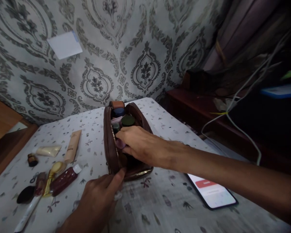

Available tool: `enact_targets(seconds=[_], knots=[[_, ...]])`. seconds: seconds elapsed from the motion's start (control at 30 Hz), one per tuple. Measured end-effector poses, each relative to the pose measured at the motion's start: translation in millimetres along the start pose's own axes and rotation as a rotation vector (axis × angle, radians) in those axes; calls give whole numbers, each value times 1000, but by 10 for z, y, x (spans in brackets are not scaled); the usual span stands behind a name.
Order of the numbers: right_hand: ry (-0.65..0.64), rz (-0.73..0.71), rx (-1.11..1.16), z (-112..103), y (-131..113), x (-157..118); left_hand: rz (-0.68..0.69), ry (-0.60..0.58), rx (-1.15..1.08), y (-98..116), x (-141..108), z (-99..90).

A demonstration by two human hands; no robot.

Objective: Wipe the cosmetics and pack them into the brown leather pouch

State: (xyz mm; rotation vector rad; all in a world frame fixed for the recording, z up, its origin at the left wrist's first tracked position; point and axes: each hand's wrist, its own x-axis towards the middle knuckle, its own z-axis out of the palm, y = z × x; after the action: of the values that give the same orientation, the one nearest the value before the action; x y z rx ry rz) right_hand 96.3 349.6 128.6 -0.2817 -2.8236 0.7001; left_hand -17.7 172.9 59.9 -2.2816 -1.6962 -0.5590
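Observation:
A brown zippered toiletry bag (108,145) lies unzipped on the patterned cloth. My right hand (140,144) reaches into it from the right, its fingers closed around a small purple round item (120,144) whose kind I cannot make out. Inside, beyond the fingers, are a dark green round lid (128,120), a dark blue lid (118,112) and a small greenish cap (115,127). At the bag's near end, my left hand (99,194) grips the edge, one digit laid over the rim by the zipper. The lower inside of the bag is dark and partly hidden by my right hand.
Left of the bag lie a beige tube (73,147), a pale tube (48,150), a dark red bottle (64,181), a small dark bottle (32,160) and a white-handled brush (30,210). A lit phone (213,192) lies under my right forearm. White cables (244,139) hang at right.

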Motion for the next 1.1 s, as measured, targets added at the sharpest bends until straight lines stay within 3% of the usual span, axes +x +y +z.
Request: enact_targets(seconds=[0.17, 0.33, 0.5, 0.67, 0.83, 0.97, 1.1], knots=[[-20, 56, 9, -120, -43, -112, -34, -50, -9, -1, -43, -4], [89, 5, -29, -176, -172, -351, -33, -23, -101, 46, -146, -77], [101, -120, -176, 108, -287, -728, 36, -14, -233, -3, -471, -156], [236, -225, -336, 425, -305, -963, 11, 29, -189, -108, -741, -144], [325, -260, -354, 485, -274, -997, 18, 49, -138, -185, -865, -120], [344, -263, -332, 532, -218, -1009, -75, 70, -42, -247, -1003, -98], [394, -246, -286, 608, -200, -1047, -165, -77, 70, -265, -1220, -89]])
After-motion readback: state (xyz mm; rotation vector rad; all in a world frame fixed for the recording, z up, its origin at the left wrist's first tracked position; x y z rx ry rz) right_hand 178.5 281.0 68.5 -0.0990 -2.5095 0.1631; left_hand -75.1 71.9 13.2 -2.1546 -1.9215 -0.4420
